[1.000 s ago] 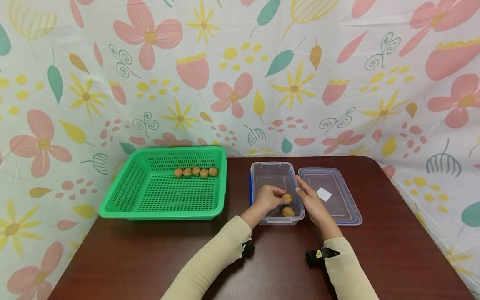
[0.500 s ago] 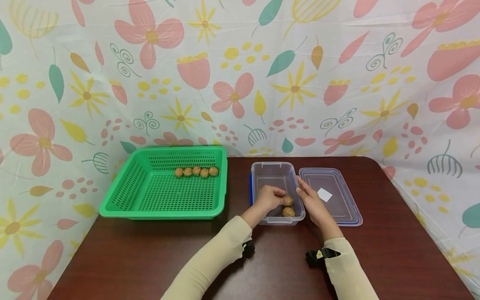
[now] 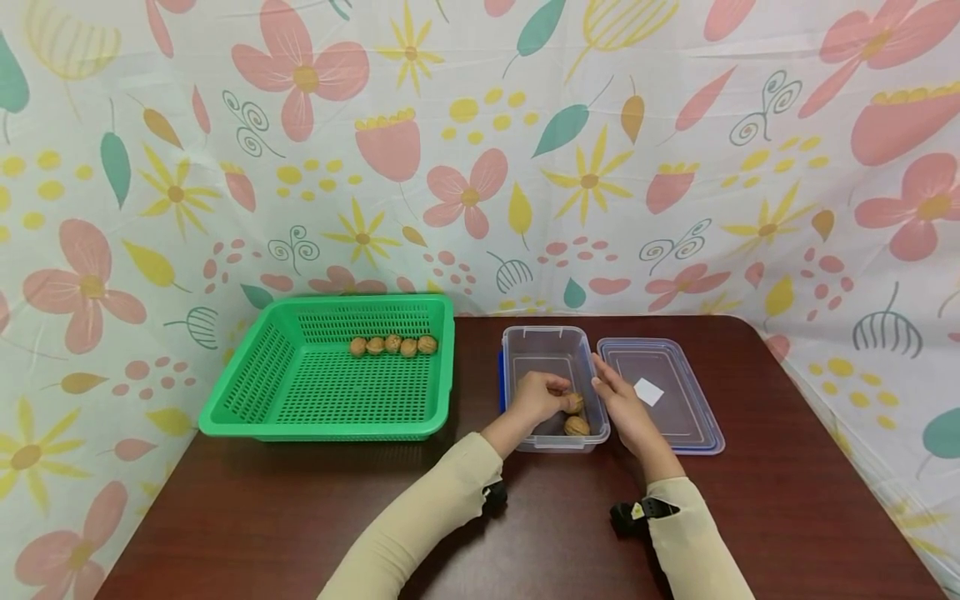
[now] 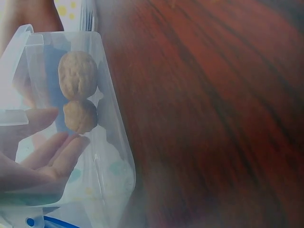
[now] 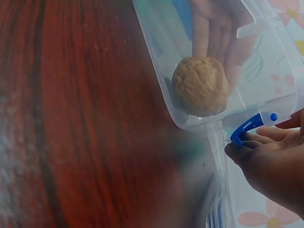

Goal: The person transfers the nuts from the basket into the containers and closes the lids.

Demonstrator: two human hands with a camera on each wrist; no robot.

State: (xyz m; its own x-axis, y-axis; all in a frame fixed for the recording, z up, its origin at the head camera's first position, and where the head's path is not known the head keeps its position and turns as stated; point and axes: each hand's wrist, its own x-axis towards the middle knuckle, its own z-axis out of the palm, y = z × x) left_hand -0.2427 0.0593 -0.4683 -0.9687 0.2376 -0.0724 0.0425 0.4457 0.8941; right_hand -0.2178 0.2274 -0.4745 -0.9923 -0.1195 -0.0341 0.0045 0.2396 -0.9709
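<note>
One cloth (image 3: 465,150) with pink, yellow and green flowers and leaves hangs behind one dark red-brown wooden table (image 3: 300,517). On the left sits one green plastic basket (image 3: 324,429), full of little holes. Five walnuts (image 3: 393,342) are in it, side by side in one row near the back right corner.

Next come two cream sleeves, first the left sleeve (image 3: 420,508), with one dark strap at its wrist. The left hand (image 3: 531,398) reaches down into one clear plastic box (image 3: 551,442). A bit of blue shows along the left side of the box. Two walnuts are inside, both by the right wall, one behind the other. The far walnut (image 4: 80,116) is right at the tips of the left thumb and fingers, which bend toward it; I cannot tell if they pinch it. The near walnut (image 3: 577,427) lies in the front right corner.

The right hand (image 3: 628,408) is beside the right wall of the box. Its fingers are straight and close together, and its thumb is at one blue clip (image 5: 247,128). The right sleeve (image 3: 690,533) has one black strap.

Farthest right, one clear lid (image 3: 678,421) lies flat on the table, with one white square (image 3: 648,392) on it.
</note>
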